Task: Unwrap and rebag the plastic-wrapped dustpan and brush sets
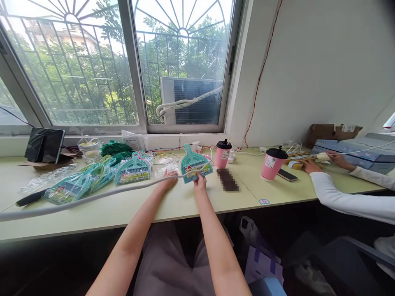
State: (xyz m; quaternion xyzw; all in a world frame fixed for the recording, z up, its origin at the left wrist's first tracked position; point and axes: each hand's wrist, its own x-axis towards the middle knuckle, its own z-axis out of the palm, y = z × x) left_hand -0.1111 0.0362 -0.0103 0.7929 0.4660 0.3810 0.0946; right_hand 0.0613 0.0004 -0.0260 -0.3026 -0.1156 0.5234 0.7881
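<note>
Centre: one dustpan (pixel 191 159), one left hand (pixel 170 179), one right hand (pixel 200 181). Left: one tablet (pixel 52 147); the bagged dustpans (pixel 133 167) overlap too much to count. Right of centre: two pink cups (pixel 270 167). Far right: two co-worker's hands (pixel 311 165), one brown box (pixel 324 132).

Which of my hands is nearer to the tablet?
Left. Your left hand is to the right of the tablet; your right hand, holding a dustpan, is even farther right.
</note>
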